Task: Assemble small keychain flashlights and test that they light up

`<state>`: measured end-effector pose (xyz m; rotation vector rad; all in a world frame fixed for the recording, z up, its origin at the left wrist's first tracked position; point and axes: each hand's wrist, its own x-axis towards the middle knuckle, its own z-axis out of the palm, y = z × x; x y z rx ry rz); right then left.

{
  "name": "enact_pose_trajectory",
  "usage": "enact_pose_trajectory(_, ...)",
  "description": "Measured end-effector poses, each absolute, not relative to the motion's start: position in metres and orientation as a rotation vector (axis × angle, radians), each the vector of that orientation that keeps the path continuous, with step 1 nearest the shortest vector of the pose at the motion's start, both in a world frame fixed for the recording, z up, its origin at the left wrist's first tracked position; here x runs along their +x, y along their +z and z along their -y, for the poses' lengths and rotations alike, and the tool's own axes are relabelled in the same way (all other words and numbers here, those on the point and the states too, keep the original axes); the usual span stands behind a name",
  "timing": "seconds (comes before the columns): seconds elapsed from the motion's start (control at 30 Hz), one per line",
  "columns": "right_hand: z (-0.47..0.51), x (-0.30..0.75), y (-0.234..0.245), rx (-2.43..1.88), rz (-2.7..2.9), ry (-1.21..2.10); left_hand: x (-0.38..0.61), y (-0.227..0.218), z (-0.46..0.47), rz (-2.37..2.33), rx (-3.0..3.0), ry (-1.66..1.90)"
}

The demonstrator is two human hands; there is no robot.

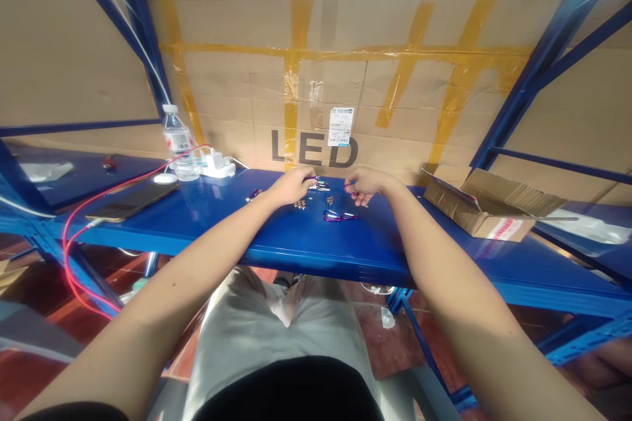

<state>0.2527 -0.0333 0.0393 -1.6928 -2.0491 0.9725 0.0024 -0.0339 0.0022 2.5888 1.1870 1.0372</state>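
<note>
My left hand point(292, 186) is over the blue table with its fingers closed at a small cluster of shiny metal clips point(322, 185). A bit of purple shows at its fingertips, but what it grips is too small to make out. My right hand point(366, 185), to the right of the cluster, pinches a small reddish-purple carabiner point(350, 189). Between and in front of the hands lie two purple-and-blue carabiners point(340, 216), several small brass-coloured parts point(299, 204) and a few more small metal pieces point(330, 200). Another reddish clip point(253, 195) lies left of my left hand.
An open cardboard box point(494, 210) stands on the right of the blue table point(306, 243). On the left are a water bottle point(178, 145), a white power strip point(217, 166) and a phone point(133, 199) with a red cable point(66, 237). A large cardboard sheet point(237, 79) stands behind.
</note>
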Motion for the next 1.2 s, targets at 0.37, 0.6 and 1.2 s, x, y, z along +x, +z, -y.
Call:
enact_pose_trajectory(0.37, 0.043, 0.217, 0.035, -1.124, 1.997, 0.870, 0.014, -0.002, 0.034, -1.151, 2.444, 1.055)
enact_pose_trajectory(0.6, 0.050, 0.208, 0.039, -1.217, 1.863, 0.808, 0.015, 0.001, 0.033, -1.178, 2.245, 1.096)
enact_pose_trajectory(1.2, 0.031, 0.210, 0.030, -0.971, 1.994, 0.437, 0.019, 0.010, 0.042, -1.023, 2.043, 1.078)
